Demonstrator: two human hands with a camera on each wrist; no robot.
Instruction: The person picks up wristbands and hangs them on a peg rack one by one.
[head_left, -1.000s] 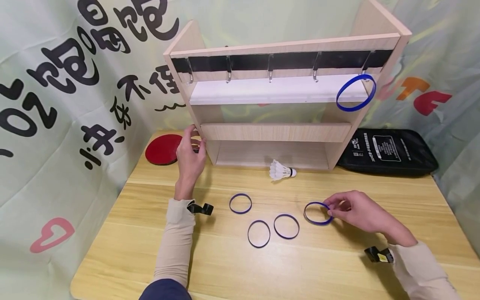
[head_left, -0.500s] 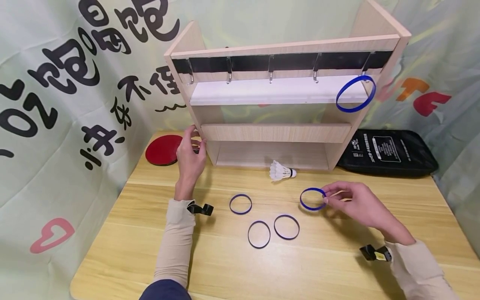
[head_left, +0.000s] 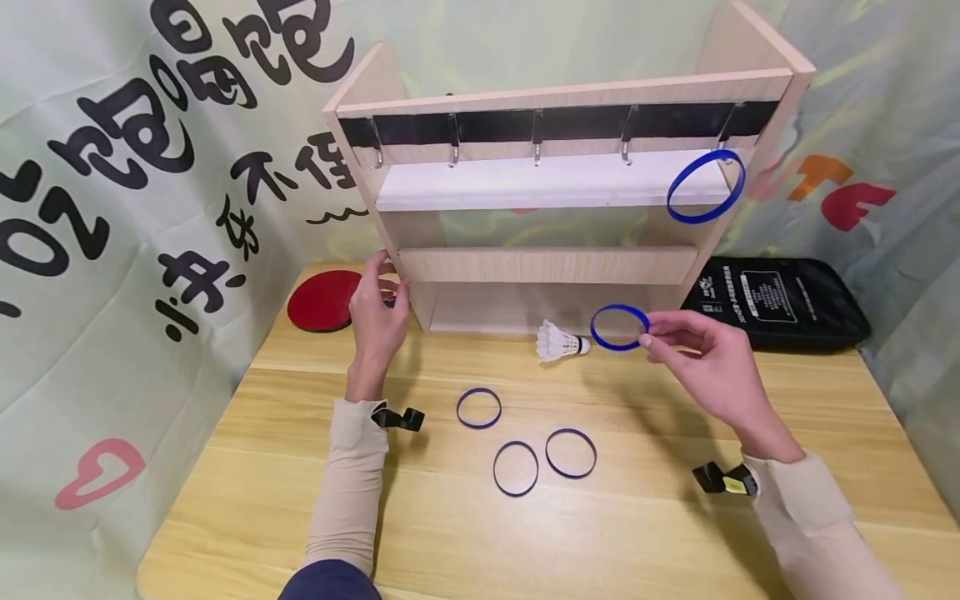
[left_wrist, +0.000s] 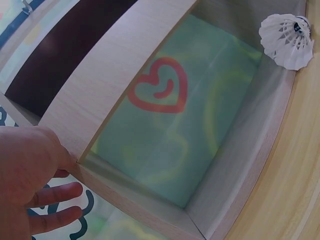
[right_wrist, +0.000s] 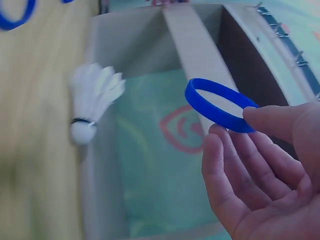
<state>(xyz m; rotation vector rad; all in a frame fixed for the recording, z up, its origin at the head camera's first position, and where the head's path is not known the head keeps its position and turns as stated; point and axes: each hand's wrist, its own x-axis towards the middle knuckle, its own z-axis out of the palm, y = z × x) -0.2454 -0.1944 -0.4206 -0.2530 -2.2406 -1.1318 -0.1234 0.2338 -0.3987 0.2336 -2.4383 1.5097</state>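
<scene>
With twelve o'clock straight ahead of the person, I see the right hand (head_left: 712, 367) pinching a bright blue ring (right_wrist: 212, 112) between thumb and fingertips, the grip narrow and on the ring's three o'clock side. That ring is clear of the surface (head_left: 450, 517), in front of the pale wooden rack (head_left: 547, 265). A white shuttlecock (head_left: 558, 342) lies at the ring's nine o'clock, its cork end towards it.

The left hand (head_left: 378, 325) rests at the rack's eight o'clock, thumb and fingers loosely apart, touching the side panel. Just beside it, towards ten o'clock, lies a round red paddle (head_left: 322, 300).

Three loose rings (head_left: 480, 427) lie flat on the surface, between the held ring's seven and eight o'clock, none touching another. Up at one o'clock, a hung ring (head_left: 697, 220), also blue, dangles from the last of five hooks along a black strip (head_left: 577, 123). A flat black case (head_left: 780, 304) with white print sits at three o'clock, by the rack's side.
</scene>
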